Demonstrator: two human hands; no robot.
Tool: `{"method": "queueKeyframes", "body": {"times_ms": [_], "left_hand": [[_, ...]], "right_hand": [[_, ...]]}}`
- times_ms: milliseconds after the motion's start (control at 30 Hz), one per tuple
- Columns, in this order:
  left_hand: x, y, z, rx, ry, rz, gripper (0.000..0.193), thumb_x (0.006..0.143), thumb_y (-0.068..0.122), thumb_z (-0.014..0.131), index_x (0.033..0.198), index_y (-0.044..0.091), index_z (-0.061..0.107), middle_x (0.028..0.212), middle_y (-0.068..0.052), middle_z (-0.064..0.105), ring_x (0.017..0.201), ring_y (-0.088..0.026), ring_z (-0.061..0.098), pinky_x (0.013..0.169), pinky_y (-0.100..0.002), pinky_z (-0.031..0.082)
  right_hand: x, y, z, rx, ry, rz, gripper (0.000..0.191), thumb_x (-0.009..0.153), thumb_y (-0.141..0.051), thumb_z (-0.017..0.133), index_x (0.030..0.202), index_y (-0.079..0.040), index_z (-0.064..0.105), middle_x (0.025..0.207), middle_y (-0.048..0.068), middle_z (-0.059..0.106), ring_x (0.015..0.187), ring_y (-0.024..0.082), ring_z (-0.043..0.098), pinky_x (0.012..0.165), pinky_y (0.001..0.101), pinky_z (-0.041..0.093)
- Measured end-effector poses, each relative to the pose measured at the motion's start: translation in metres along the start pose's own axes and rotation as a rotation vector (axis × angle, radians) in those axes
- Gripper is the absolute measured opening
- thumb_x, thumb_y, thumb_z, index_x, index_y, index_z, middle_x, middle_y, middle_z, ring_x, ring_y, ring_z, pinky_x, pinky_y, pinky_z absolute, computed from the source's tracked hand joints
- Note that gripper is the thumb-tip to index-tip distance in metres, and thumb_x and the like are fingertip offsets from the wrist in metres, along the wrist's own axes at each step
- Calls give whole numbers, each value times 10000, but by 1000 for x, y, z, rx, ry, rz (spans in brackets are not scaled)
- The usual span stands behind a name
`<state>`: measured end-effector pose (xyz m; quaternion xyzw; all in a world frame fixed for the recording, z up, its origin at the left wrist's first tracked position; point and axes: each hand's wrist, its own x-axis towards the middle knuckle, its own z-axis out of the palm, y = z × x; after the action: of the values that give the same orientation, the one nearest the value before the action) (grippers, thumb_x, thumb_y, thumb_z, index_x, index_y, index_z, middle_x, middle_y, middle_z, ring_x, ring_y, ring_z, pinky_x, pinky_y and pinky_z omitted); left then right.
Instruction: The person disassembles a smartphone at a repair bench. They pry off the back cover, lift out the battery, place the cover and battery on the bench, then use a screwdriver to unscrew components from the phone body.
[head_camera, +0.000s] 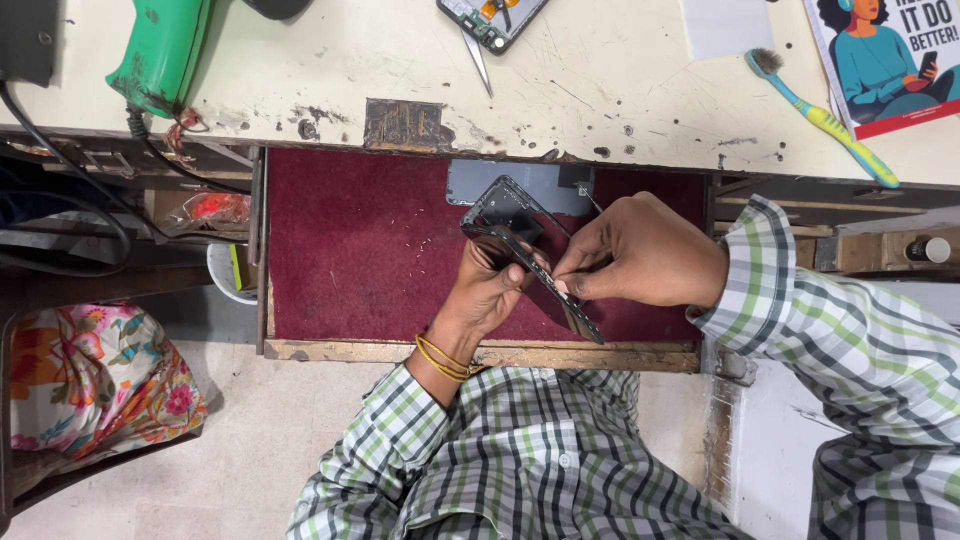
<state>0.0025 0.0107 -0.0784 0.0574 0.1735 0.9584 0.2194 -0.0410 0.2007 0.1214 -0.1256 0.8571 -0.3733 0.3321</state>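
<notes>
Over the maroon-lined drawer (350, 260), the left hand (490, 290) grasps a dark phone frame (520, 245) tilted on edge, while the right hand (640, 250) pinches its long side. A grey panel (500, 178) lies beneath it in the drawer. On the scratched bench (620, 90) above rest tweezers (478, 60), a toothbrush (820, 115) and a green heat gun (165, 45), well apart.

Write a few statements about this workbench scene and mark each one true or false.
1. Both hands hold the dark phone frame over the red mat. True.
2. The left hand wears yellow bands at the wrist. True.
3. The toothbrush lies on the red mat. False: it lies on the white benchtop.
4. The right hand holds the green tool. False: that tool lies untouched on the bench.
</notes>
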Motion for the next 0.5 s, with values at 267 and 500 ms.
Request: {"method": "queueKeyframes", "body": {"times_ms": [267, 500], "left_hand": [[-2, -2, -5, 2, 13, -6, 298, 879, 50, 870, 1127, -15, 716, 1024, -157, 760, 997, -257, 734, 808, -301, 562], [1, -3, -3, -12, 33, 18, 308, 885, 33, 846, 1155, -15, 704, 1057, -128, 761, 1012, -241, 737, 904, -348, 595]], "right_hand": [[2, 0, 0, 20, -12, 19, 193, 727, -150, 821, 906, -78, 839, 756, 67, 832, 651, 104, 790, 642, 253, 596], [6, 3, -1, 41, -9, 3, 196, 725, -130, 819, 905, -54, 839, 736, 79, 830, 642, 100, 773, 639, 255, 589]]}}
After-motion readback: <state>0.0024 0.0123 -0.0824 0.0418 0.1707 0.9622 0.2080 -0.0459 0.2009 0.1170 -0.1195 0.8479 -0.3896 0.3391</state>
